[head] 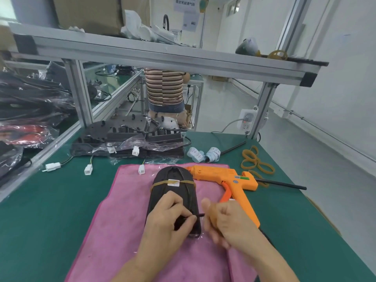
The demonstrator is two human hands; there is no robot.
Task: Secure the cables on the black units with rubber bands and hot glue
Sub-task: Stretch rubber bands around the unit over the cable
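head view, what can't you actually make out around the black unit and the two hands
- Near end of the black unit: covered by the left hand, which pinches a thin black cable.
- Right hand: motion-blurred, so its grip cannot be told.
- Label under the rubber band: print too small to read.
- Glue gun: handle end hidden behind the right hand.

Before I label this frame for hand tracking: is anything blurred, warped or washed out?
Head view: the right hand is motion-blurred, fingers smeared; the left hand on the black unit is sharp. Wide-angle distortion bends the aluminium shelf rail. Lighting is even, shadows soft; the windows at the far end are bright.
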